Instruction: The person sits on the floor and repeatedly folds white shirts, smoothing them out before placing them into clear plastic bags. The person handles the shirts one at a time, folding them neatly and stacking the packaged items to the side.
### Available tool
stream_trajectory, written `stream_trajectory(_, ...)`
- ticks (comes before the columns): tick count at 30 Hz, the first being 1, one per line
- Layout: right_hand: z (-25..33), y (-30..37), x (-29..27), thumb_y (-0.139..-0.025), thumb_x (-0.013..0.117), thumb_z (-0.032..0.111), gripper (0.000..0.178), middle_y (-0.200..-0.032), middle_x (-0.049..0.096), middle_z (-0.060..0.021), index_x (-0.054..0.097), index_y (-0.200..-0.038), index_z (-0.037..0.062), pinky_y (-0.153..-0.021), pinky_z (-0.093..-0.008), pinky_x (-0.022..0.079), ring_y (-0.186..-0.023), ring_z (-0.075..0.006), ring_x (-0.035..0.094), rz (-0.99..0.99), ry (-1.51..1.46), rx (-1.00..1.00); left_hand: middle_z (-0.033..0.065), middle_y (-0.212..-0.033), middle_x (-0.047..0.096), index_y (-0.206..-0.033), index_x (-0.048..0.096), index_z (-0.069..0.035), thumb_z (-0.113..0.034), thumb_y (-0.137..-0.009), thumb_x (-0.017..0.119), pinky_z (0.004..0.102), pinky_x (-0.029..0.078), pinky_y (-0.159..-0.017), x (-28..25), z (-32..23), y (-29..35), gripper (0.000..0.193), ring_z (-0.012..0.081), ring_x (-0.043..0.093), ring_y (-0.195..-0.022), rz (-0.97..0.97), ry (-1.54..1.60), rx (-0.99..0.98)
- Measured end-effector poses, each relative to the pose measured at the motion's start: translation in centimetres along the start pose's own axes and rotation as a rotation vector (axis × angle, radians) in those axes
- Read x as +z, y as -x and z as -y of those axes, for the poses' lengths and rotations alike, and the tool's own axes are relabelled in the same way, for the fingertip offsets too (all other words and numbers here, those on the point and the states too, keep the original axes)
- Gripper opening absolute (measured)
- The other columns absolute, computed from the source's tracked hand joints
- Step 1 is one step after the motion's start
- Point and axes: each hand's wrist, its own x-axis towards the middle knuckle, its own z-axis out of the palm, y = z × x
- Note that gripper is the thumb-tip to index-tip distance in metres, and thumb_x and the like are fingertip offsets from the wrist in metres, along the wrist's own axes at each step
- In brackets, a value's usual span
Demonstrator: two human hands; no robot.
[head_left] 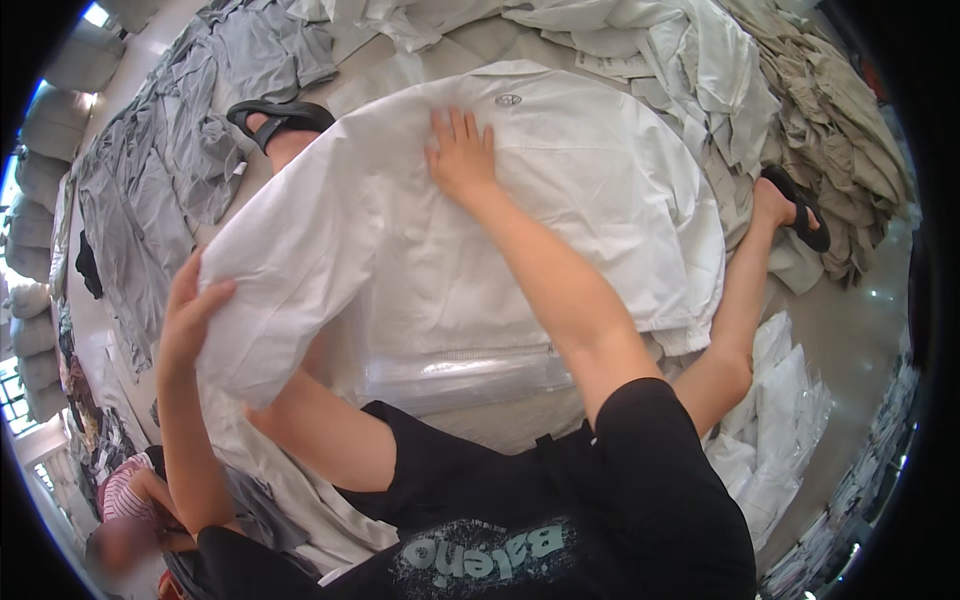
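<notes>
A white jacket (pixel 560 220) lies spread out between my outstretched legs, collar at the far side, with a small oval emblem below it. My left hand (pixel 190 305) grips the outer edge of its left sleeve (pixel 290 260), thumb on top, and the sleeve is partly raised over my left leg. Flat on the upper left of the jacket rests my right hand (pixel 463 155), fingers spread and slightly blurred. Clear plastic film (pixel 460 375) shows under the jacket's near hem.
Grey garments (pixel 160 160) are heaped at the left, white ones (pixel 690 70) at the far right, and beige ones (pixel 835 130) beyond my right foot. Plastic-wrapped white packets (pixel 775 430) lie beside my right knee. Another person (pixel 135 510) is at the lower left.
</notes>
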Motion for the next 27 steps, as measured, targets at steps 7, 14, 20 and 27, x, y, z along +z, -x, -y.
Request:
stream_trajectory(7,-0.2,2.4,1.9,-0.112,0.041,0.054,0.068,-0.181,0.027,-0.0131,0.038,-0.172,0.0206,-0.136,-0.0585,0.006,-0.169,-0.0337,0.016,0.241,0.002,-0.001,0.0094,-0.115,0.071,-0.134,0.062,0.004,-0.017,-0.089,0.070,0.0273,0.054,-0.092,10.7,-12.8,-1.4,0.051,0.0151,0.069,-0.102,0.259,0.477,0.184)
stream_trajectory(14,-10.4,7.5,-8.6,-0.111,0.040,0.059,0.072,-0.177,0.036,-0.0127,0.040,-0.170,0.0174,-0.134,-0.0565,0.020,-0.163,-0.0341,0.031,0.038,-2.045,0.688,0.0086,-0.108,0.071,-0.120,0.069,0.000,-0.016,-0.101,0.075,0.0272,0.059,-0.081,30.1,-19.6,-9.0,0.025,0.0145,0.072,-0.092,0.664,0.570,0.208)
stream_trajectory(20,-17.9,16.1,-20.5,-0.109,0.042,0.065,0.078,-0.173,0.042,-0.0127,0.042,-0.168,0.0129,-0.132,-0.0583,0.028,-0.160,-0.0343,0.037,-0.275,-2.158,0.716,0.0181,-0.148,0.065,-0.157,0.053,0.001,-0.030,-0.101,0.080,0.0347,0.055,-0.109,42.2,-15.7,-10.1,0.069,0.0233,0.066,-0.132,0.741,0.389,0.467)
stream_trajectory(27,-17.6,20.3,-23.4,-0.091,0.055,0.090,0.114,-0.174,0.040,-0.0113,0.034,-0.171,0.0119,-0.131,-0.0538,0.032,-0.158,-0.0368,0.040,-0.444,-1.930,0.933,0.0117,-0.099,0.066,-0.140,0.066,-0.008,-0.038,-0.090,0.086,0.0425,0.052,-0.082,33.9,1.9,0.6,0.062,0.0283,0.065,-0.091,0.420,-0.678,0.916)
